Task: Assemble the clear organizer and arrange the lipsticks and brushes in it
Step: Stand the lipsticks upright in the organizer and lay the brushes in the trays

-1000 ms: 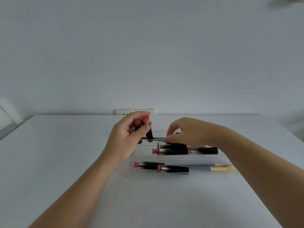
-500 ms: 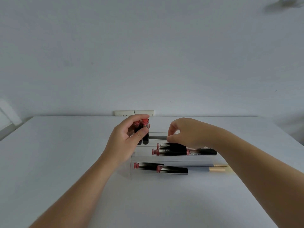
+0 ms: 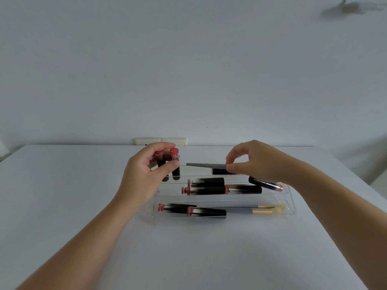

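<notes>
A clear stepped organizer [image 3: 292, 214] stands on the white table. My left hand [image 3: 144, 174] holds two upright black lipsticks with red caps [image 3: 174, 164] over the organizer's back left end. My right hand [image 3: 255, 162] pinches a grey brush handle [image 3: 206, 165] that lies level above the back tier, tip pointing left. The middle tier holds several black lipsticks [image 3: 207, 189], one [image 3: 266, 184] lying askew at the right. In the front tier lie two lipsticks [image 3: 206, 212] and two gold-ferruled brushes [image 3: 266, 210].
A white wall socket [image 3: 160, 141] sits at the table's back edge, against a plain wall. The white table [image 3: 62, 195] spreads wide on both sides and in front of the organizer.
My right hand has drawn to the right with the grey brush, uncovering more of its handle and the askew lipstick. My left hand still holds the two lipsticks upright in about the same place.
</notes>
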The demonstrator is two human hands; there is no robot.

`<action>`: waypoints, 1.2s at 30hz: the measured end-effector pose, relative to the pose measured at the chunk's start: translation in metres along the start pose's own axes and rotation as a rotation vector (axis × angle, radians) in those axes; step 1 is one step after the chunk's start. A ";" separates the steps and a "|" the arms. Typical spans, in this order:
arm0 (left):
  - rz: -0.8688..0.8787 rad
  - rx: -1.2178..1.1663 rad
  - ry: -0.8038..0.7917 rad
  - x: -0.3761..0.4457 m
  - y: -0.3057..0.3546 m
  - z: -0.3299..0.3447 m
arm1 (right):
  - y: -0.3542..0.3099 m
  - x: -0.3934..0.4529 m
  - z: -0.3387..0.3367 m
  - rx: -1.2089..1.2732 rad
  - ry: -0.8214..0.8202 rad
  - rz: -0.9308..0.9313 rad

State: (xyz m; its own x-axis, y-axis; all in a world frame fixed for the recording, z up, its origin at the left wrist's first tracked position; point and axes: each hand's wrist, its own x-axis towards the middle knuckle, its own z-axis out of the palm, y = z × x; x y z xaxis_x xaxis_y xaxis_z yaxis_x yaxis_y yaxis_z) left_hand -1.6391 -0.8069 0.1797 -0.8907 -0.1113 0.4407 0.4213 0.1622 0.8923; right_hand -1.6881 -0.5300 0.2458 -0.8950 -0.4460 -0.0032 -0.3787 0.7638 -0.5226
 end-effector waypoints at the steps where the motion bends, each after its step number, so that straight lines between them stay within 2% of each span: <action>1: 0.002 -0.001 0.006 0.000 0.000 0.001 | 0.001 0.000 0.000 0.004 0.011 -0.009; 9: 0.003 -0.002 0.012 0.001 -0.003 0.001 | 0.003 0.000 0.015 -0.015 0.038 -0.101; 15: 0.014 0.009 0.014 0.001 -0.004 0.001 | 0.008 0.002 0.003 0.182 0.215 -0.145; 18: 0.017 0.021 0.018 0.000 -0.004 0.002 | 0.016 0.002 -0.008 0.144 0.246 -0.161; 21: 0.027 0.018 0.015 0.000 -0.004 0.003 | 0.027 0.000 -0.016 0.090 0.191 -0.137; 25: 0.035 0.034 0.014 0.001 -0.005 0.002 | 0.036 -0.006 -0.023 -0.013 0.006 -0.111; 28: 0.032 0.036 0.012 0.000 -0.007 0.001 | 0.036 -0.009 -0.027 -0.073 -0.069 -0.085; 36: 0.000 0.069 0.035 0.001 -0.010 -0.001 | 0.032 -0.002 -0.027 -0.170 -0.069 -0.019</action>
State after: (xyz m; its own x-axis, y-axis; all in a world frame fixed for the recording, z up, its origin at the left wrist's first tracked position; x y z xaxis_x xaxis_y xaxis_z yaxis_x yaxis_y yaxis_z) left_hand -1.6436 -0.8100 0.1716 -0.8839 -0.1450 0.4447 0.4073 0.2291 0.8841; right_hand -1.7045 -0.4922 0.2524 -0.8713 -0.4874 -0.0567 -0.4347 0.8204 -0.3714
